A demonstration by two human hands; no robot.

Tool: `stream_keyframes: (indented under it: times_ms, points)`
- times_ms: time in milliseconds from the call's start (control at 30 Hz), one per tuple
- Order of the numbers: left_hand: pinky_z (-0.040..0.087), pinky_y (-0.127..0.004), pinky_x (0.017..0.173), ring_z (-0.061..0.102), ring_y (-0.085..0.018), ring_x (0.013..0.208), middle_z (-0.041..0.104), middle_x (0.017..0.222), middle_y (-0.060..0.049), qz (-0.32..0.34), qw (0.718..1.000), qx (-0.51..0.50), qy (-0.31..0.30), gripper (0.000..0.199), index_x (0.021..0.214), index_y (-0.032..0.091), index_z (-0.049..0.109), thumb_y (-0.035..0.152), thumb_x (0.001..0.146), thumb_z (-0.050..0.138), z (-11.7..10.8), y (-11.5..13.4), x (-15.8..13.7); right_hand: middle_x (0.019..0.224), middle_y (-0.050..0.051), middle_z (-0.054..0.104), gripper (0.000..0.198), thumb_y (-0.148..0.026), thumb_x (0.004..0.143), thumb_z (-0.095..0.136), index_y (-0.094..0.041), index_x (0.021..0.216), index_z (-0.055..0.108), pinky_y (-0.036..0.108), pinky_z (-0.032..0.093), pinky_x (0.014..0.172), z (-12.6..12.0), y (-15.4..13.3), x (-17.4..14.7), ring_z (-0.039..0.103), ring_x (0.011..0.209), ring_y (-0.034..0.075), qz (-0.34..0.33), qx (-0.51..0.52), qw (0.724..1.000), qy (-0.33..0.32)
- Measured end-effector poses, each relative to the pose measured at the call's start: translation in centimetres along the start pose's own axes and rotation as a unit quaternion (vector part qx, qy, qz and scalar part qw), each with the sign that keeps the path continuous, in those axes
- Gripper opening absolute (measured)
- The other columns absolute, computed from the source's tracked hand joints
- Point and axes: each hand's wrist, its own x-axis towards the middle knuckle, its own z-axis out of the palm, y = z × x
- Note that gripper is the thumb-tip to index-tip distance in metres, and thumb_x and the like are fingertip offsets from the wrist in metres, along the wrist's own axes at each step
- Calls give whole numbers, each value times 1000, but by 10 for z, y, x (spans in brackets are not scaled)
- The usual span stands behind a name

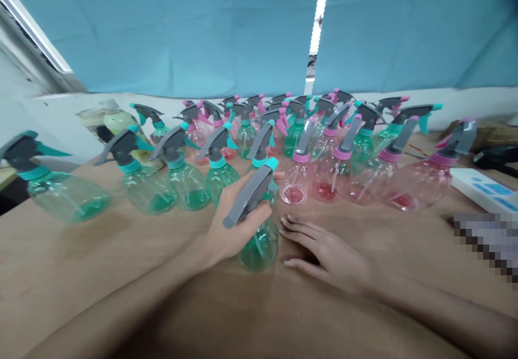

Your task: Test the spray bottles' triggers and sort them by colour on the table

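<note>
Rows of spray bottles (188, 186) on a brown table (121, 245) (blue cloth (194, 29) behind) suggest a workroom.

White light glares through a slit (318, 19) in the blue curtain (170, 35) and at upper left; the table (52, 272) dims toward the front, shadow pools under the right hand (329, 251), the outermost bottles (67, 197) lean, stretched, and blocky pixelation masks the lower right
</note>
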Motion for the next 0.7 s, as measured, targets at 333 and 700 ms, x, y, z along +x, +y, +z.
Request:
stream_keyframes:
  times_ms: [333,700]
  points:
    - [50,-37,94,62,-22,108,59,128,-5,49,990,-105,-77,47,128,28,53,17,83,54,-3,-2,5,145,10,46,60,-52,92,49,-17,140,44,47,34,112,0,2,0,37,137,25,-1,14,1000,-4]
    - [51,-40,93,58,-25,113,58,126,-8,77,990,-74,-93,40,115,24,55,16,76,62,-7,5,8,145,11,46,62,-52,91,50,-16,141,43,46,34,112,-3,-1,1,37,137,26,1,18,1000,-7]
